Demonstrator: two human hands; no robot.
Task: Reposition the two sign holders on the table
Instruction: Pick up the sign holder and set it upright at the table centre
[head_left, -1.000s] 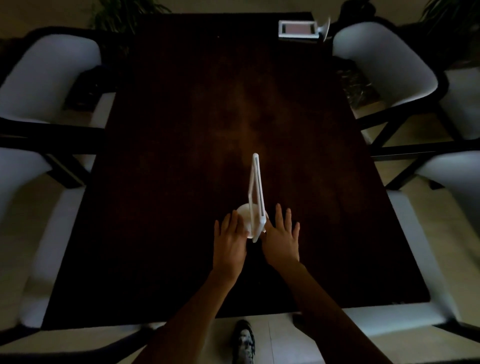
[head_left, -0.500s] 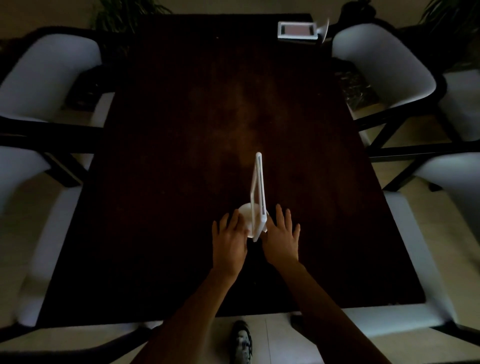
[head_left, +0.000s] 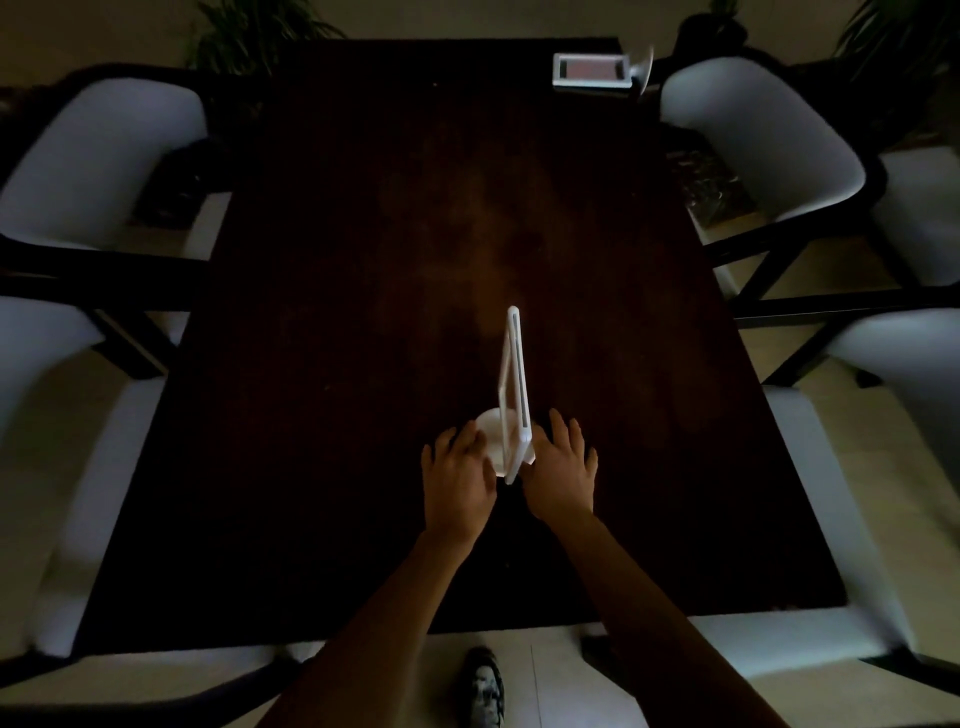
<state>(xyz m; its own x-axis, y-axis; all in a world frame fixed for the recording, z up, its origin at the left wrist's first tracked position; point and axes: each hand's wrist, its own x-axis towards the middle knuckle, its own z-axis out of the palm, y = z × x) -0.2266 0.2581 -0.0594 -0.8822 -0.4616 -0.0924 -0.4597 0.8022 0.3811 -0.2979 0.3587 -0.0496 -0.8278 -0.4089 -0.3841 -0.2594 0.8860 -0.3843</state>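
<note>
I take the near sign holder (head_left: 511, 395) as my landmark: it stands upright on the dark surface (head_left: 322, 364), seen edge-on, white frame over a round white base, a little toward the near end.

Far off to its left I see two white chairs (head_left: 98, 161) drawn up along that side of the surface. Just left of the holder's base lies my left hand (head_left: 457, 480), fingers (head_left: 464, 435) spread and released, the tips at the rim of the base; in this dim light I cannot tell for sure whether they touch it or stop just short. Just right of the base is my right hand (head_left: 561, 475), fingers likewise spread flat and released, not grasping anything, close against the frame's lower edge.

Well beyond the holder and to its right, at the far corner of the surface, the second sign holder (head_left: 592, 71) lies tipped over on its side, its base pointing right. Two more white chairs (head_left: 758, 150) stand farther right of the landmark.
</note>
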